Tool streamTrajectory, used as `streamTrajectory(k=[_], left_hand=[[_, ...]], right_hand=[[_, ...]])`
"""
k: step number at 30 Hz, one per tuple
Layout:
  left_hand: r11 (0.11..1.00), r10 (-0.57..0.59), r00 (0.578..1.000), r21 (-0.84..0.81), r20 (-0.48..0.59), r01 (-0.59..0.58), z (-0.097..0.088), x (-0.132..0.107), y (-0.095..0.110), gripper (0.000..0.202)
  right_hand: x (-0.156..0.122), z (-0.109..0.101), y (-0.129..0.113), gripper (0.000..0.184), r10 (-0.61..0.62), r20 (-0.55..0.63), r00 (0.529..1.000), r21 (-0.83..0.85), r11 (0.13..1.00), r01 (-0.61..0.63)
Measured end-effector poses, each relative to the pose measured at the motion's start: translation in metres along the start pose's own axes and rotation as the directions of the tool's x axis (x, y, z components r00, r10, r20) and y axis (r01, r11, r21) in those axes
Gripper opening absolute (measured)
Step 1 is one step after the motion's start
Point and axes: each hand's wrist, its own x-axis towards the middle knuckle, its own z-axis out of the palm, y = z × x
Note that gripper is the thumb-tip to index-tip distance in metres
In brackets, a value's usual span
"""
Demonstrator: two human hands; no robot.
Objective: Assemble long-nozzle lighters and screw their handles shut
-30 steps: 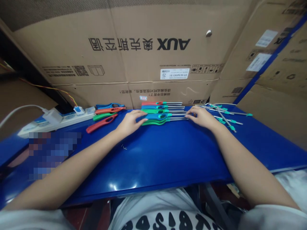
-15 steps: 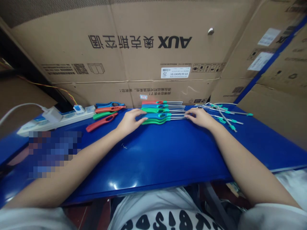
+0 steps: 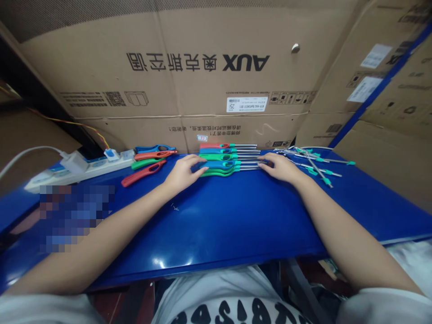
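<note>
Several long-nosed gas lighters with red, blue and green handles lie side by side on the blue table, metal tubes pointing right. My left hand is at their handle ends, thumb and fingers curved around the nearer blue and green ones. At the tube tips, my right hand has its thumb and fingers closed about the nearer tubes; its fingers partly hide the ends. To the left are loose handles without tubes, among them a red handle and a green handle. Loose metal tubes with teal fittings lie in a heap beyond my right hand.
A large cardboard sheet stands upright behind the lighters, with more cardboard along the right. A white power strip with a plugged-in adapter and cables lies at the left. The blue table's front edge is close to my body.
My right hand has shifted very slightly left along the tubes. My left hand and the lighters stay nearly in place; the view has tilted a little.
</note>
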Motion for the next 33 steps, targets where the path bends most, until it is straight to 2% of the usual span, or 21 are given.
streamTrajectory(k=[7,15,28,31,33], left_hand=[[1.0,0.004,1.0,0.011,0.0,-0.004,0.0,0.0,-0.001,0.029],[1.0,0.001,1.0,0.006,-0.026,-0.001,0.001,-0.001,-0.004,0.032],[1.0,0.0,0.999,0.022,-0.044,0.001,-0.001,-0.004,-0.001,0.031],[0.999,-0.014,0.999,0.033,-0.048,0.016,-0.008,-0.002,0.004,0.033],[0.998,-0.031,0.998,0.06,-0.056,0.035,-0.019,0.003,0.002,0.035]], right_hand=[[0.0,0.001,0.0,0.036,-0.021,-0.019,1.0,0.018,1.0,0.021],[0.005,0.003,0.006,0.017,-0.058,-0.133,0.989,0.088,0.994,0.07],[0.003,-0.001,0.004,0.026,-0.068,-0.112,0.991,0.109,0.991,0.08],[0.002,-0.004,0.002,0.028,-0.065,-0.139,0.988,0.103,0.992,0.08],[0.001,-0.007,-0.001,0.029,-0.08,-0.172,0.982,0.088,0.991,0.096]])
